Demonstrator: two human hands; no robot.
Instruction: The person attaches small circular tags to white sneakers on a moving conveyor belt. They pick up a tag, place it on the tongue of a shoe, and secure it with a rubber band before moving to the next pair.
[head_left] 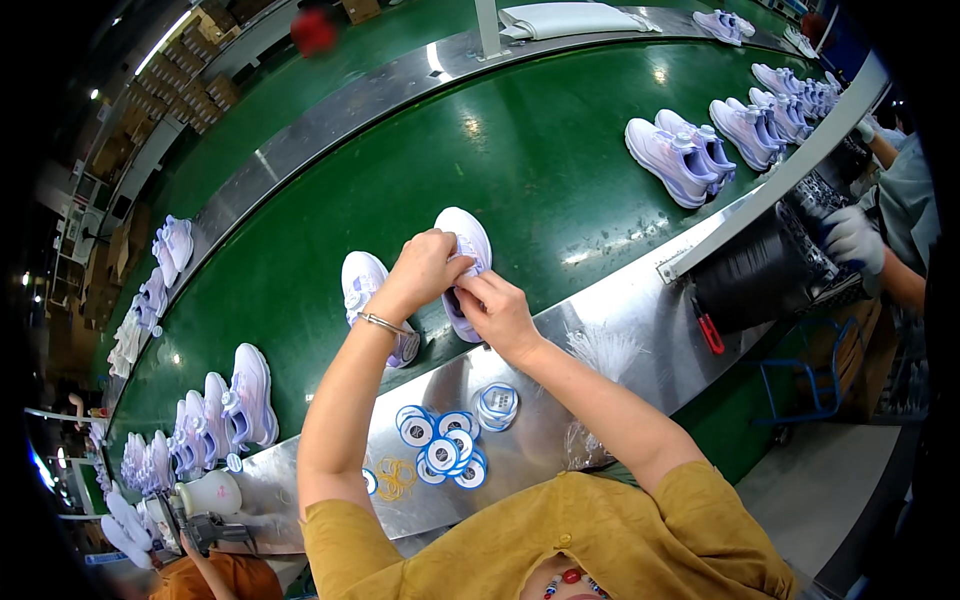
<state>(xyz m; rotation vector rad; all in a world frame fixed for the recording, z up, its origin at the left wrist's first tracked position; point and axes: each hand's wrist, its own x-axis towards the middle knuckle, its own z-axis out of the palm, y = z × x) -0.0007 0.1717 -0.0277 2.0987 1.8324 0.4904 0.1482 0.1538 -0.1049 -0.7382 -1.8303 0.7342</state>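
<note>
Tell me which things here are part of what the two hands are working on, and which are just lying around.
In hand:
- left hand and right hand, both on the pale lilac shoe
- its mate, just beside on the green belt

Lying about:
- round blue-and-white discs on the steel ledge
- yellow rubber bands
- clear plastic ties
- other shoe pairs along the belt

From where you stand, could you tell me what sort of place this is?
Most likely a shoe factory line: a long green conveyor belt carries pale lilac sneakers, and both hands work on one sneaker.
</note>
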